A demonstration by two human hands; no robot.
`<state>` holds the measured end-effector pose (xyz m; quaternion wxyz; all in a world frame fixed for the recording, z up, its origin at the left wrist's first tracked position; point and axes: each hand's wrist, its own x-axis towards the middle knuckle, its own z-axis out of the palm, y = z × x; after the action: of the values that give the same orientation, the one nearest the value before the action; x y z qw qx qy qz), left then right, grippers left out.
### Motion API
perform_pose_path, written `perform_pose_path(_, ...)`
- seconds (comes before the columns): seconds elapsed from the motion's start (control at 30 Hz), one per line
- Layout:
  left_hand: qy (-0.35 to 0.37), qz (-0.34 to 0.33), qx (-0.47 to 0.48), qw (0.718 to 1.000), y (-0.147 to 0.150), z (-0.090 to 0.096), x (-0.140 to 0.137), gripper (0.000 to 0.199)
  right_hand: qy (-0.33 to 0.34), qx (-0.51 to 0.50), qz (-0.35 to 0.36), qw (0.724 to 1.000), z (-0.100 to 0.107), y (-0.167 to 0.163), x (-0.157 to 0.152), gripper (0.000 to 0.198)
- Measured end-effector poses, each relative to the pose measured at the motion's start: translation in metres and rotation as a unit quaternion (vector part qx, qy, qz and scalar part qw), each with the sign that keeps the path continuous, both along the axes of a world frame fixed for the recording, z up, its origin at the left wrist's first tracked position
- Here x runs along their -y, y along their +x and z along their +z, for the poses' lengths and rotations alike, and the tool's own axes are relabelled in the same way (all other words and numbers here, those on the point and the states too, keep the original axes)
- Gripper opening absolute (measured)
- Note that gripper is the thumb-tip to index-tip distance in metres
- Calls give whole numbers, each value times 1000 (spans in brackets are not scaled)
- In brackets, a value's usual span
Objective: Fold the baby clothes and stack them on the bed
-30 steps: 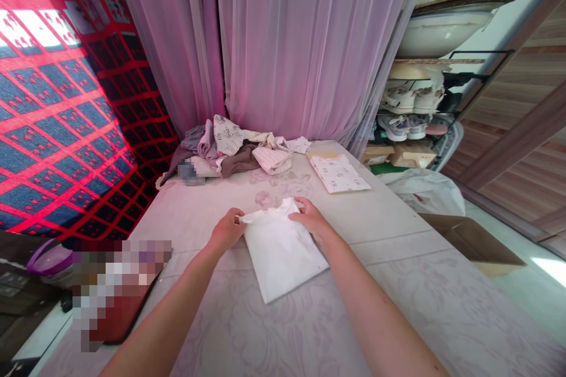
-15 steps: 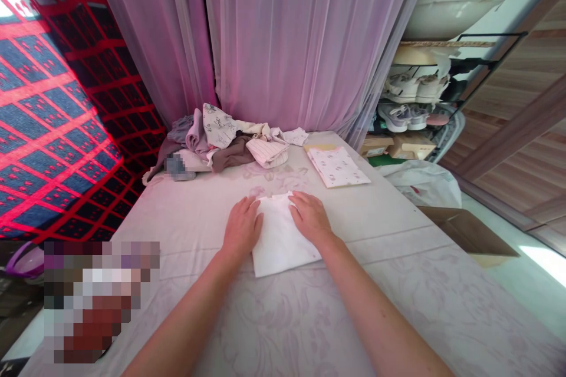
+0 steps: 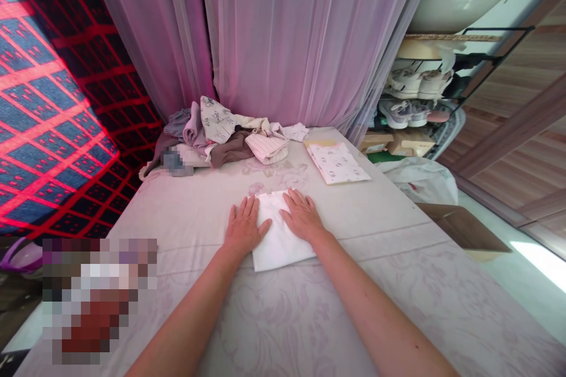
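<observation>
A folded white garment (image 3: 278,250) lies flat on the cloth-covered surface in front of me; its exact kind I cannot tell. My left hand (image 3: 245,224) rests along its left edge, palm down, fingers spread, the thumb reaching onto the fabric. On the right part of the garment my right hand (image 3: 302,215) lies flat with its fingers apart. Neither hand grips anything. Beyond, to the right, is a neat folded white garment with a small print (image 3: 340,164), on top of something yellow (image 3: 319,144).
A heap of loose clothes (image 3: 230,144) lies at the far left, against the purple curtain (image 3: 283,41). Off the right edge stand an open cardboard box (image 3: 460,227), a white plastic bag (image 3: 420,179) and a rack with shoes (image 3: 400,112). A blurred-out patch covers the lower left.
Both hands have flattened and spread their fingers on the white garment. My left thumb now reaches further over it. The view has shifted slightly.
</observation>
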<state>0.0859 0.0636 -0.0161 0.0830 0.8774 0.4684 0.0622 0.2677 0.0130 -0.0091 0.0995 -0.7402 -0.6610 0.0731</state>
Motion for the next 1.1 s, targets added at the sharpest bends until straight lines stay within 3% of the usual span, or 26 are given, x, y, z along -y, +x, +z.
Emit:
perform_pose_path(0.17,18,-28,38,999,-10,1,9,61,10,-26,-5,1000,15,5,21,51)
perform_pose_path(0.37,49,-117,32,991,-17,2,59,53,10,-11,78,997,8,4,71,51)
perform_pose_path(0.57,-10,-106,11,994,-17,9,67,54,-1,-16,69,997,0,1,77,51)
perform_pose_path(0.67,-17,-79,72,994,-33,7,62,46,59,-104,19,993,-2,8,80,47)
perform_pose_path(0.83,5,13,170,985,-67,3,70,25,165,-263,-61,949,-13,20,107,33)
perform_pose_path(0.97,-14,18,174,985,-75,6,89,13,163,-293,-35,942,-20,25,122,23)
perform_pose_path(1.1,-25,14,165,986,-71,8,101,13,162,-228,16,960,-26,28,121,29)
